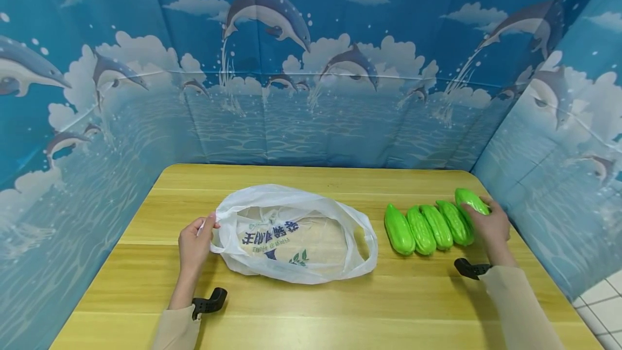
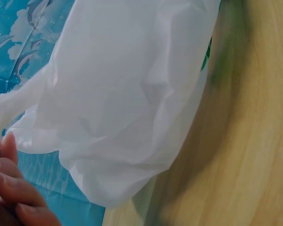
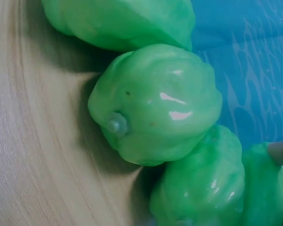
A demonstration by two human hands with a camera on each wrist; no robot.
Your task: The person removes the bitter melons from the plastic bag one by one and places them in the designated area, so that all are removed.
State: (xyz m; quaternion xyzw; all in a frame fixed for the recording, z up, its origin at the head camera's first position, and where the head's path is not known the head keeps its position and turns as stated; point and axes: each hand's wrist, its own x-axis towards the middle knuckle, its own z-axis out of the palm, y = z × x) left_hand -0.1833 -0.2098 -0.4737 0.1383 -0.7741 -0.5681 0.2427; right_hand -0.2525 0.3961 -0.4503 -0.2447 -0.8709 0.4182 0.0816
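My left hand pinches the left handle of a white plastic bag, which lies with its mouth spread open. Printed lettering and green leaves show inside it on a pale surface. In the left wrist view, curled fingers hold the handle, and the bag hangs beside them. My right hand grips the rightmost of several bright green toy bitter melons, the bitter melon at the far end of the row. One fingertip touches green skin at the edge of the right wrist view.
The other bitter melons lie side by side, right of the bag. All rest on a wood-grain table. A blue dolphin-print curtain stands behind and along both sides. White floor tiles show at the lower right.
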